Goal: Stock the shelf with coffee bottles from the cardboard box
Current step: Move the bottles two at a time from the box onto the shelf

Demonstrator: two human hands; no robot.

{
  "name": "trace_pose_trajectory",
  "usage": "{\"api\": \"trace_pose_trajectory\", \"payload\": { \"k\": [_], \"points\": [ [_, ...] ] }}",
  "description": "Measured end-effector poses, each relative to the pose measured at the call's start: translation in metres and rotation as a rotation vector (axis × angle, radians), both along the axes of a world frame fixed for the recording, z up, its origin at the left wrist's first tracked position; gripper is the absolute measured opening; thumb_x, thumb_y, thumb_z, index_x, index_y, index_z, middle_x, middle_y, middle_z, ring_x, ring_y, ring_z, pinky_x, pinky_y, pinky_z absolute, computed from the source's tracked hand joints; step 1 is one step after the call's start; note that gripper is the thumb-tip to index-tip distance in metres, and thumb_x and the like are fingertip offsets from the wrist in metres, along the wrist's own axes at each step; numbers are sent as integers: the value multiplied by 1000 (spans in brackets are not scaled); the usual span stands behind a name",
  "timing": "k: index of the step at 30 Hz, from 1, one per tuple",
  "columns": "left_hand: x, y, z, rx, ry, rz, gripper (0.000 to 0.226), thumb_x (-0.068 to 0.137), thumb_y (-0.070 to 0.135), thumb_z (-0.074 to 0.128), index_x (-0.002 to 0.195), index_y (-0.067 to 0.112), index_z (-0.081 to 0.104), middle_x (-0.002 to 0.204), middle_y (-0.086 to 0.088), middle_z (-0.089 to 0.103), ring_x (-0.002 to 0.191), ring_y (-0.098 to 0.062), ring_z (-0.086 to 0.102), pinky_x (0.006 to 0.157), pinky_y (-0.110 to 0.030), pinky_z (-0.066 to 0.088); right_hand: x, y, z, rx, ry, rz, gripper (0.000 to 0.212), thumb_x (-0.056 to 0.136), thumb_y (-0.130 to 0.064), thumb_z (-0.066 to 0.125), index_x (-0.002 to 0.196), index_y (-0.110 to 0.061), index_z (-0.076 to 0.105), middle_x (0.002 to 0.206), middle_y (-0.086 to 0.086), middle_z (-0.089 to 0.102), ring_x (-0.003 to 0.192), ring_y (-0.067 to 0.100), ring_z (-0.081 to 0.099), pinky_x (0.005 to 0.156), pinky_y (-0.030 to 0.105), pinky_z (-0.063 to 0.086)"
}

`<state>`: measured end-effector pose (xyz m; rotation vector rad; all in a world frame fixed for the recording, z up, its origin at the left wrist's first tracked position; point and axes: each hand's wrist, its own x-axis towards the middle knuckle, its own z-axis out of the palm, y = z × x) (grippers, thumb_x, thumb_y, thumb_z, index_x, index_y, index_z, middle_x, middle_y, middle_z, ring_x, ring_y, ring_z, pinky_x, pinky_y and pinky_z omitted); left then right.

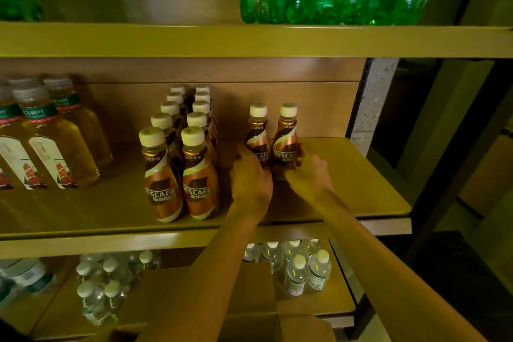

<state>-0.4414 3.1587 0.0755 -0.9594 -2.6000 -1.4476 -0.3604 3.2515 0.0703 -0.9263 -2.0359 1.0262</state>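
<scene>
Here, on the shelf, the left hand grips one coffee bottle; the right hand grips another, both upright, right of the stocked rows.

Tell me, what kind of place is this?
Probably a shop or its stockroom. Shelves hold rows of the same drinks: coffee bottles, tea bottles and water bottles. Two hands, left and right, are setting more coffee on the shelf.
</scene>
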Motion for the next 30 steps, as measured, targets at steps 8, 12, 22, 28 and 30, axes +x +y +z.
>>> {"api": "trace_pose_trajectory", "payload": {
  "k": [8, 12, 22, 28, 30],
  "points": [
    [-37, 47, 11, 70, -128, 47, 67, 94, 9, 62, 149, 0, 26, 151, -21, 34, 139, -33, 35, 114, -37, 30, -51, 38, 13, -24, -35, -14, 53, 78, -6, 76, 125, -10, 54, 115, 7, 66, 99, 23, 65, 82, 40, 59],
    [-54, 67, 12, 125, -136, 55, 60, 98, 4, 54, 150, -1, 25, 152, -22, 33, 133, -20, 41, 108, -21, 32, -71, 58, 15, -6, -57, -21, 54, 74, 1, 76, 123, -7, 54, 112, 8, 66, 95, 20, 62, 75, 31, 55],
    [-85, 105, 4, 118, -176, 112, 58, 92, 9, 66, 143, 6, 40, 145, -15, 46, 136, -31, 42, 110, -40, 35, -107, 90, 2, 17, -26, -58, 52, 81, -4, 69, 129, -9, 52, 122, 9, 62, 110, 26, 61, 90, 40, 55],
    [-88, 108, 6, 84, -167, 110, 56, 91, 11, 68, 141, 7, 43, 142, -14, 50, 134, -30, 46, 107, -38, 39, -105, 92, -1, 77, -52, -36, 58, 82, -15, 73, 134, -12, 49, 126, 8, 60, 114, 26, 59, 94, 41, 53],
    [-87, 105, 10, 40, -176, 96, 57, 90, 12, 68, 141, 6, 43, 142, -15, 50, 132, -32, 47, 106, -40, 42, -102, 90, 3, 83, -81, -9, 60, 84, -21, 72, 137, -13, 46, 127, 9, 61, 115, 27, 59, 96, 43, 52]
  ]
}}
